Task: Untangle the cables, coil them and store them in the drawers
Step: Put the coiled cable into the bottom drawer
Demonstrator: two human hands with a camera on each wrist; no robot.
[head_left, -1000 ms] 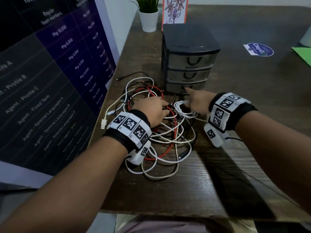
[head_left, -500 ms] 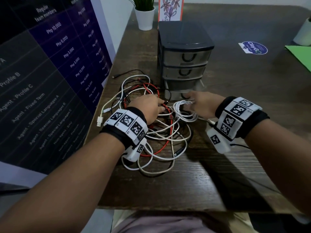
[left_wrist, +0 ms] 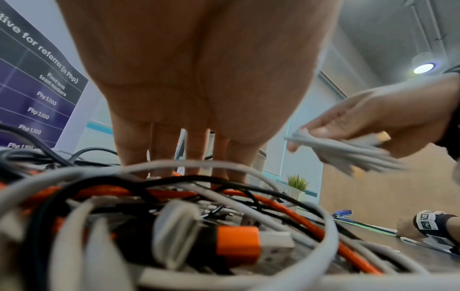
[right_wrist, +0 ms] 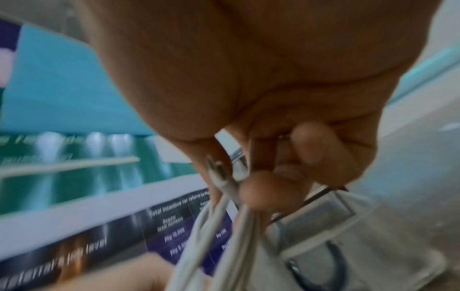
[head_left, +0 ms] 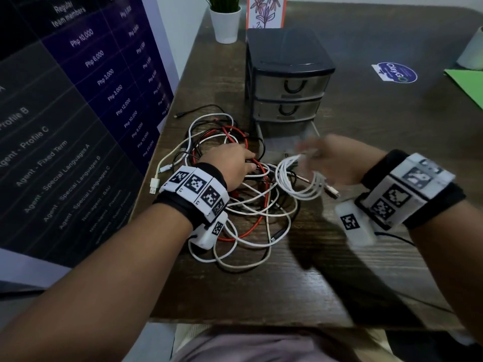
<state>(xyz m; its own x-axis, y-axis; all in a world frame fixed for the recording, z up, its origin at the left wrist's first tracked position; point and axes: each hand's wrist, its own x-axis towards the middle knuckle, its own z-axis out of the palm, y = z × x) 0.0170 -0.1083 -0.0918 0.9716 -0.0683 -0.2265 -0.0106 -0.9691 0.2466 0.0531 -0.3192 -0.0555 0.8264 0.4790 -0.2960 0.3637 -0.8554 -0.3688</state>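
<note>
A tangle of white, black and red cables [head_left: 256, 210] lies on the dark wooden table [head_left: 261, 283]. My left hand [head_left: 251, 160] presses down on the tangle with straight fingers [left_wrist: 159, 149]; an orange USB plug [left_wrist: 236, 244] lies under the wrist. My right hand [head_left: 311, 155] pinches a coiled white cable [head_left: 295, 178] and holds it above the table. The coil hangs from the curled fingers [right_wrist: 306, 143] in front of the small black drawer unit [head_left: 287, 82]. Its bottom drawer [head_left: 287, 138] is pulled out; the upper two are closed.
A tall purple banner [head_left: 78, 113] stands along the table's left edge. Behind the drawer unit are a white plant pot [head_left: 227, 24] and a flower card [head_left: 265, 11]. A round sticker [head_left: 394, 72] and green paper [head_left: 467, 84] lie at the right.
The bottom drawer has slid out from the unit. My right hand has left the drawer front and now holds the white coil raised. My left hand stays on the tangle.
</note>
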